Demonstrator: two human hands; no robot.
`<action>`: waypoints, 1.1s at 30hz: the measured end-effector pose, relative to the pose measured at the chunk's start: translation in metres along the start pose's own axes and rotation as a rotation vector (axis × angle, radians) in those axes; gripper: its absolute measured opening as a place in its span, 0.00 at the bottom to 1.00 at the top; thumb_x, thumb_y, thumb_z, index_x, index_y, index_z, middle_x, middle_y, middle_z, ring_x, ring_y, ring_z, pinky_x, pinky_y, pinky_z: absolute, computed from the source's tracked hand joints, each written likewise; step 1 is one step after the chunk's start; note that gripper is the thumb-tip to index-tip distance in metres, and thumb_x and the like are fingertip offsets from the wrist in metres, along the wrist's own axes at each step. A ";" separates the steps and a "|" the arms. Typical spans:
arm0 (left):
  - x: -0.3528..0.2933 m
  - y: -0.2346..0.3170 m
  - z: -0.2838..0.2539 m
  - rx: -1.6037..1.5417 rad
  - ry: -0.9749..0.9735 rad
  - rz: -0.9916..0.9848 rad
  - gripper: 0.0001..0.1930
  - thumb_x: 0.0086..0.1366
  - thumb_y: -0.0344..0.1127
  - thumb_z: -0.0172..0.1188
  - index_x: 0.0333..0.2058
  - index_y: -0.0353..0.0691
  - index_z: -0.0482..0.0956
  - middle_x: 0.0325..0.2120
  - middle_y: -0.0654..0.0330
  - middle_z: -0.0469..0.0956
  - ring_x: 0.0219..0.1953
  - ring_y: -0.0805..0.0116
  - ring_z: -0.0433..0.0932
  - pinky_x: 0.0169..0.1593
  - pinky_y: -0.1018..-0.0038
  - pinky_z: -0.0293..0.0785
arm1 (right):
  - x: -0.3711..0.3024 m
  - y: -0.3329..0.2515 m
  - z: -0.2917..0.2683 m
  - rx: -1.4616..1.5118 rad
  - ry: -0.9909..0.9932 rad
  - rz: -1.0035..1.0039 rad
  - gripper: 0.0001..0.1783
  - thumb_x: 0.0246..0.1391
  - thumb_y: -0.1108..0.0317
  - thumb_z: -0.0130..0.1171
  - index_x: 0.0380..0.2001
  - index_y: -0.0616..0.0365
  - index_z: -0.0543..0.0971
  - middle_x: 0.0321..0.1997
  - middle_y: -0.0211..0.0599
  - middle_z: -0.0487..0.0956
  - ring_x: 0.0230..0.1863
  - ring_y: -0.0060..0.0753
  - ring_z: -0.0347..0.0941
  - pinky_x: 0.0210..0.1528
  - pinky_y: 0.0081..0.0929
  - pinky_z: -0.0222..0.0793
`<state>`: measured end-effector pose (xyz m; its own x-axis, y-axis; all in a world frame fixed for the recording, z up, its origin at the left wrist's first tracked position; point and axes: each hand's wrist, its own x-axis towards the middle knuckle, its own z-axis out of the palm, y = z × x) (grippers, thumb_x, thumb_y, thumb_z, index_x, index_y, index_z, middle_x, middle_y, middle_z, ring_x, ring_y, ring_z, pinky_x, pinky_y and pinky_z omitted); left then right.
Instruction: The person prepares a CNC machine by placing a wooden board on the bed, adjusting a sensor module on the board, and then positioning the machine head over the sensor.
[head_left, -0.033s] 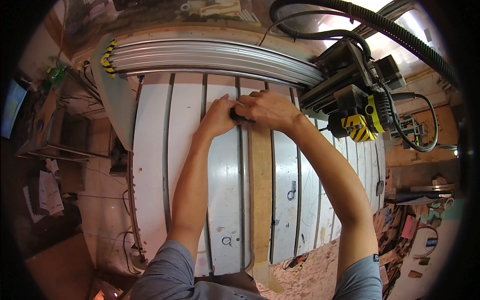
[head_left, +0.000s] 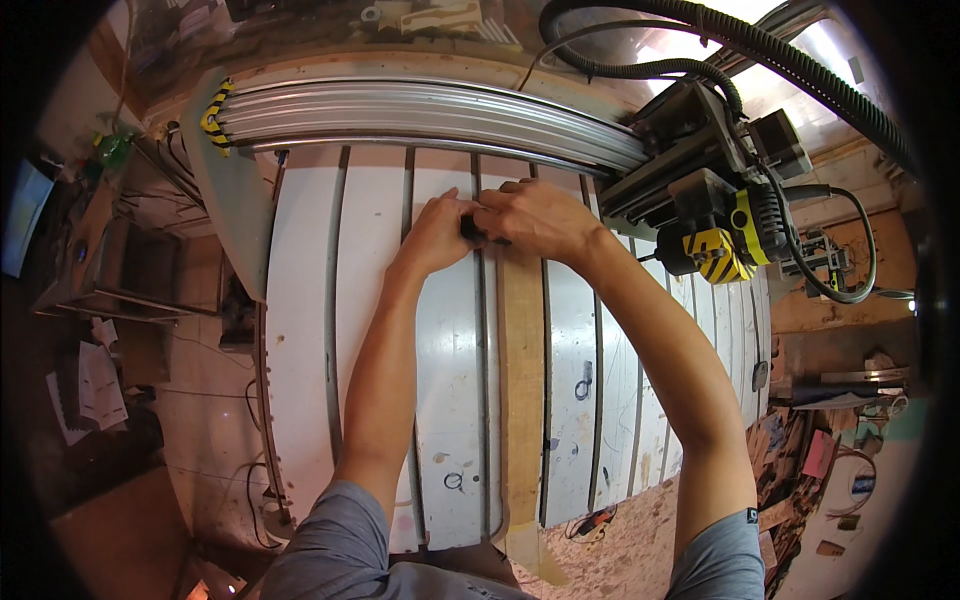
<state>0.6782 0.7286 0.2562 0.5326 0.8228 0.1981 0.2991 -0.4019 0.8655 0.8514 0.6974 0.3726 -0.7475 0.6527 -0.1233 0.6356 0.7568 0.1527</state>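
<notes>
My two hands are together over the far part of a white slotted machine bed (head_left: 440,360), at the far end of a long wooden board (head_left: 521,390). Between them sits a small black piece (head_left: 469,229), mostly covered, its kind not readable. My left hand (head_left: 437,233) is closed against its left side, with the thumb raised. From the right, my right hand (head_left: 537,222) curls its fingers over the piece, knuckles up, above the board's end.
Beyond my hands a silver gantry beam (head_left: 430,112) crosses the bed. A router spindle (head_left: 705,235) with yellow-and-black striping hangs close to my right forearm. Ribbed black hoses (head_left: 790,70) arch above it. Loose papers (head_left: 100,385) lie at the left.
The fingers of my right hand have shifted very slightly around the black piece. Both arms, the board and the machine stay in place.
</notes>
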 end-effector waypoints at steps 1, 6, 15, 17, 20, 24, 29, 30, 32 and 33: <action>0.001 0.003 -0.001 0.024 -0.040 -0.011 0.08 0.53 0.25 0.73 0.32 0.39 0.86 0.32 0.49 0.86 0.38 0.46 0.82 0.78 0.54 0.58 | 0.000 0.000 0.002 -0.007 0.009 0.003 0.09 0.58 0.66 0.63 0.40 0.54 0.86 0.46 0.36 0.84 0.46 0.45 0.85 0.50 0.38 0.82; -0.001 0.006 -0.003 0.020 0.006 0.036 0.07 0.53 0.24 0.72 0.32 0.37 0.86 0.32 0.50 0.86 0.39 0.46 0.82 0.75 0.55 0.63 | 0.015 -0.013 0.012 0.194 -0.014 0.406 0.13 0.61 0.61 0.62 0.33 0.61 0.87 0.35 0.52 0.86 0.38 0.54 0.86 0.45 0.43 0.83; 0.000 -0.003 -0.004 0.044 0.037 0.082 0.15 0.50 0.23 0.72 0.40 0.36 0.85 0.39 0.48 0.85 0.43 0.45 0.84 0.52 0.60 0.78 | 0.021 -0.007 0.030 0.476 0.089 0.708 0.18 0.56 0.60 0.61 0.24 0.65 0.87 0.27 0.61 0.83 0.34 0.66 0.81 0.45 0.51 0.79; 0.000 -0.005 -0.003 0.030 0.039 0.055 0.16 0.51 0.23 0.71 0.41 0.36 0.85 0.40 0.48 0.85 0.44 0.45 0.84 0.49 0.60 0.78 | 0.022 -0.008 0.028 0.440 0.104 0.684 0.17 0.56 0.60 0.62 0.25 0.65 0.87 0.28 0.60 0.83 0.34 0.65 0.82 0.46 0.52 0.79; 0.000 -0.007 -0.005 0.013 0.040 0.034 0.17 0.51 0.23 0.70 0.42 0.36 0.85 0.40 0.48 0.85 0.45 0.45 0.84 0.50 0.61 0.79 | 0.020 -0.009 0.010 0.374 0.046 0.498 0.15 0.58 0.61 0.62 0.33 0.64 0.86 0.34 0.56 0.84 0.39 0.63 0.82 0.47 0.52 0.78; 0.001 -0.001 -0.006 -0.018 0.039 0.001 0.15 0.51 0.23 0.69 0.40 0.35 0.86 0.39 0.45 0.84 0.44 0.42 0.83 0.49 0.58 0.78 | 0.008 -0.007 -0.009 0.356 0.022 0.331 0.15 0.58 0.64 0.63 0.45 0.60 0.83 0.41 0.52 0.84 0.46 0.60 0.82 0.50 0.51 0.78; 0.000 -0.003 -0.005 -0.027 0.011 -0.023 0.15 0.51 0.24 0.69 0.41 0.36 0.86 0.39 0.46 0.84 0.45 0.44 0.82 0.50 0.58 0.78 | 0.011 -0.005 -0.004 0.496 0.038 0.287 0.12 0.56 0.72 0.63 0.45 0.60 0.82 0.42 0.50 0.84 0.46 0.59 0.81 0.52 0.50 0.77; 0.001 -0.007 -0.005 0.001 -0.009 -0.034 0.18 0.50 0.24 0.70 0.43 0.36 0.85 0.40 0.48 0.85 0.45 0.46 0.83 0.51 0.60 0.79 | 0.014 -0.007 -0.002 0.484 0.043 0.285 0.12 0.56 0.74 0.63 0.45 0.60 0.83 0.43 0.50 0.84 0.46 0.59 0.81 0.52 0.49 0.77; 0.001 -0.008 -0.005 0.025 -0.028 -0.032 0.20 0.49 0.24 0.71 0.45 0.36 0.84 0.41 0.50 0.85 0.45 0.49 0.84 0.51 0.62 0.79 | 0.016 -0.010 0.003 0.462 0.050 0.289 0.12 0.56 0.76 0.61 0.45 0.60 0.83 0.43 0.51 0.85 0.46 0.59 0.82 0.52 0.48 0.77; 0.001 -0.005 -0.004 0.021 -0.028 -0.018 0.20 0.49 0.24 0.71 0.44 0.36 0.85 0.41 0.50 0.85 0.45 0.49 0.84 0.51 0.61 0.79 | 0.015 -0.009 0.004 0.453 0.048 0.294 0.12 0.56 0.76 0.61 0.44 0.61 0.83 0.43 0.52 0.85 0.46 0.59 0.82 0.52 0.48 0.77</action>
<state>0.6737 0.7332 0.2540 0.5488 0.8187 0.1690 0.3252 -0.3953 0.8591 0.8349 0.7008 0.3652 -0.5270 0.8448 -0.0928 0.8308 0.4891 -0.2655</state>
